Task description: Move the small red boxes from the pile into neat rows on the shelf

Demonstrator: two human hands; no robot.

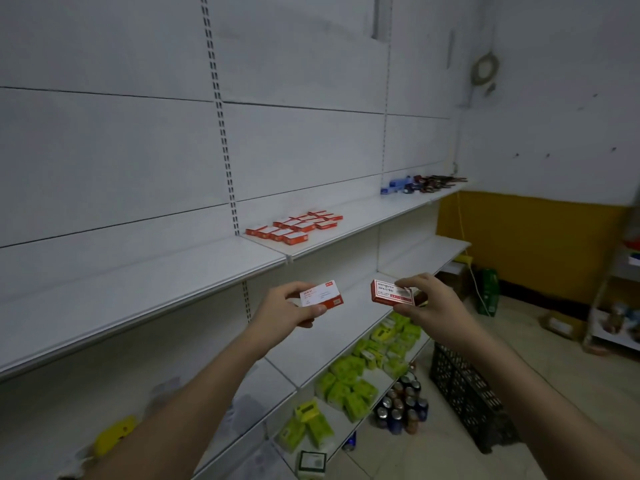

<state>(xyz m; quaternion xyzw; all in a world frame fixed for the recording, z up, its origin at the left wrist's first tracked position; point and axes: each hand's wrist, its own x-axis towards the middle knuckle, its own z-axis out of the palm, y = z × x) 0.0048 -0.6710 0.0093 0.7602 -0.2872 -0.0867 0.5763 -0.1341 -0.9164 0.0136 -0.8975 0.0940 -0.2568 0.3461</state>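
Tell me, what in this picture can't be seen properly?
- Head view: the small print on the box in the left hand is too small to read.
- Part of the label of the box in the right hand is blurred.
- The dark items at the far end of the shelf are too small to identify.
- The pile the boxes come from is not in view.

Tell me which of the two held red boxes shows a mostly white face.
The small red cardboard box in the left hand; the right hand holds a box with a red-bordered printed face.
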